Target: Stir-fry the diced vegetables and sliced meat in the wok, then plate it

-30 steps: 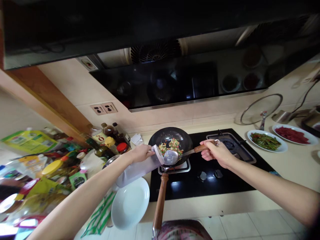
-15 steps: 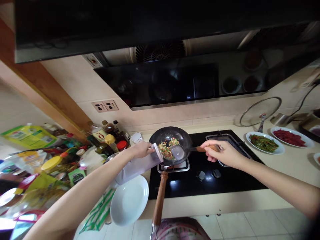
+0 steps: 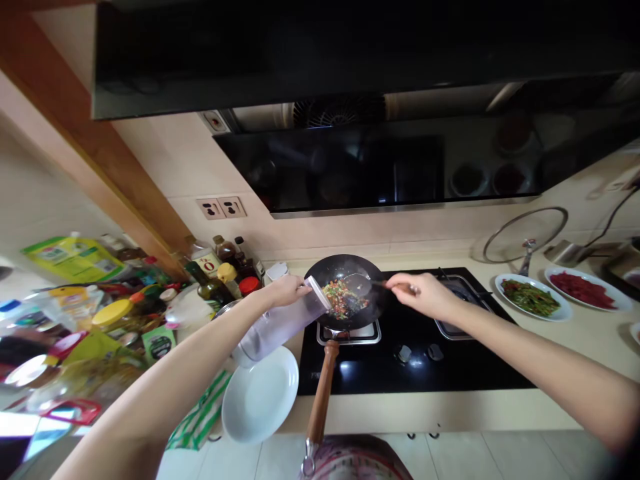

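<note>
Left hand [image 3: 285, 291] grips a translucent plastic jar [image 3: 280, 325]; right hand [image 3: 423, 295] clasps the metal spatula [image 3: 361, 285] in the round black wok [image 3: 345, 293].

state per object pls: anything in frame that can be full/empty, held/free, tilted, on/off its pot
left hand: grip shut on container
container: tilted, spout end at the wok rim
right hand: grip shut on spatula
spatula: blade in the wok
wok: on burner, holds mixed chopped food
white plate: empty
glass lid: off, propped upright
green vegetable plate: filled
red food plate: filled
</note>
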Demonstrator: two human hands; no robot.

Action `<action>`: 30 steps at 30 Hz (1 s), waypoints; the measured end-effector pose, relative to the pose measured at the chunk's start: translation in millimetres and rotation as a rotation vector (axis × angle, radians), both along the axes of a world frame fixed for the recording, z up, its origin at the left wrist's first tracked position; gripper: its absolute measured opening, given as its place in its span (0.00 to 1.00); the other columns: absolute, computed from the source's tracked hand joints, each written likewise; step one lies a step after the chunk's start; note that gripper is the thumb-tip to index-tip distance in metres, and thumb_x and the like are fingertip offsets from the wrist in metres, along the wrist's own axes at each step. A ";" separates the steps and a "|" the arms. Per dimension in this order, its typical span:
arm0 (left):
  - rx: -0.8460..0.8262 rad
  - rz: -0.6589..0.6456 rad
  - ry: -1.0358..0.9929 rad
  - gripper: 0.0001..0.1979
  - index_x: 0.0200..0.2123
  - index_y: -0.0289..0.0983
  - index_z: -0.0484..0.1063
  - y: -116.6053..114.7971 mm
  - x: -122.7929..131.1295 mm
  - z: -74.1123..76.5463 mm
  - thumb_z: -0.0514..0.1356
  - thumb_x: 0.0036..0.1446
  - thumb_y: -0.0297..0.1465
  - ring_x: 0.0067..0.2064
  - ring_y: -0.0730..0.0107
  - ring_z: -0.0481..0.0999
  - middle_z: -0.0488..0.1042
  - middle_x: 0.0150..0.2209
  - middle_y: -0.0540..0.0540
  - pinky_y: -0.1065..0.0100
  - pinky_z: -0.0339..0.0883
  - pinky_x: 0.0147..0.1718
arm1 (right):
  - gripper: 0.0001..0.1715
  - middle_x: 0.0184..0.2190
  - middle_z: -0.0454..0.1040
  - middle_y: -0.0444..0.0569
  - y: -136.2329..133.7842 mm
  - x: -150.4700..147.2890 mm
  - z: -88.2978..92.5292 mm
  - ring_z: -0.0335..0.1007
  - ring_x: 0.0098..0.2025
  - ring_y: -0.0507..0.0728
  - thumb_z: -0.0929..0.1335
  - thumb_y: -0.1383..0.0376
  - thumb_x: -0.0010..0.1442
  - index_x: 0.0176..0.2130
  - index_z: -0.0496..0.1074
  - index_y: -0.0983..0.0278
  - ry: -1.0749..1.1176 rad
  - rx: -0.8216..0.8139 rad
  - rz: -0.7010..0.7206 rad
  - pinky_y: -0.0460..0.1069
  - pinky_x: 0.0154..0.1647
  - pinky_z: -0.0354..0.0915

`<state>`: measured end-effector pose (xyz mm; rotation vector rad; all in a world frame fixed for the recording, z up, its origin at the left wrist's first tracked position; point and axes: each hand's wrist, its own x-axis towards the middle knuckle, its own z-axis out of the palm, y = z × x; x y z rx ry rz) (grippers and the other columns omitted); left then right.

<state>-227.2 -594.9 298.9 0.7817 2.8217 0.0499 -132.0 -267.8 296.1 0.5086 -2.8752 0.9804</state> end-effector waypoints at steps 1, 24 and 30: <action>0.009 0.010 0.001 0.20 0.34 0.36 0.74 -1.1 -0.6 -0.9 0.47 0.60 0.41 0.38 0.58 0.76 0.78 0.36 0.39 0.65 0.66 0.36 | 0.11 0.24 0.74 0.43 1.6 -8.6 1.9 0.71 0.25 0.52 0.64 0.62 0.58 0.39 0.74 0.60 -0.043 -0.080 -0.108 0.46 0.27 0.65; 0.021 0.037 -0.018 0.22 0.40 0.32 0.72 -21.5 0.6 -5.6 0.46 0.62 0.41 0.42 0.57 0.76 0.77 0.41 0.36 0.65 0.65 0.41 | 0.13 0.29 0.67 0.45 -34.4 22.5 -22.8 0.64 0.28 0.51 0.61 0.71 0.61 0.40 0.72 0.61 0.204 0.511 0.486 0.45 0.26 0.56; -0.045 -0.019 -0.048 0.19 0.39 0.35 0.73 -12.5 0.8 -1.9 0.48 0.61 0.41 0.42 0.60 0.76 0.78 0.41 0.40 0.68 0.65 0.38 | 0.11 0.27 0.70 0.43 -47.4 65.7 26.2 0.64 0.24 0.49 0.64 0.73 0.57 0.36 0.73 0.61 0.134 0.460 0.491 0.45 0.24 0.55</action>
